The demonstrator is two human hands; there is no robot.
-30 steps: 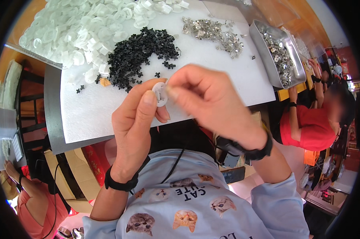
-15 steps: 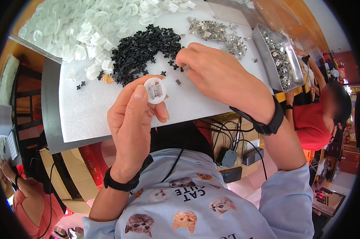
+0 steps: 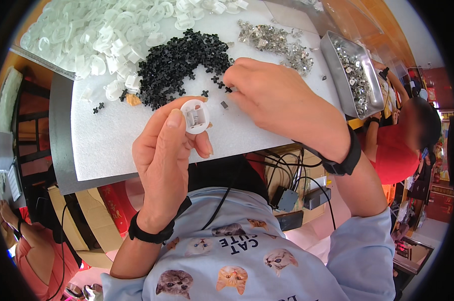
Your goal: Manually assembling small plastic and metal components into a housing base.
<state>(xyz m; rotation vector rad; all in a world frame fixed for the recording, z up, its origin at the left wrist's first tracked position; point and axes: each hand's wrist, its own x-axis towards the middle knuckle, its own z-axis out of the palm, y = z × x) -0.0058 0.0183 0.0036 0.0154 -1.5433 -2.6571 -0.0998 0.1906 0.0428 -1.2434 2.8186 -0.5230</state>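
My left hand (image 3: 159,155) pinches a round white plastic part (image 3: 195,116) by its rim, between the thumb and fingers. Its recessed side faces up, and a small coil-like piece shows inside the recess. My right hand (image 3: 279,98) is over the white work surface (image 3: 186,155), bent down at the edge of a heap of black cross-shaped pieces (image 3: 181,62). Its fingers are drawn together, and one black cross piece (image 3: 228,90) lies right at the fingertips. What is between them is hidden. A small grey rectangular piece (image 3: 224,105) lies just left of that hand.
Translucent white plastic parts (image 3: 106,42) are heaped at the far left. Small metal pieces (image 3: 272,37) lie scattered at the back right, beside a metal tray (image 3: 332,55) of more. Cables (image 3: 292,165) hang below the table edge. Other people sit at both sides.
Both hands stay in nearly the same places. The round white part has tilted slightly in my left hand. The whole view has shifted a little.
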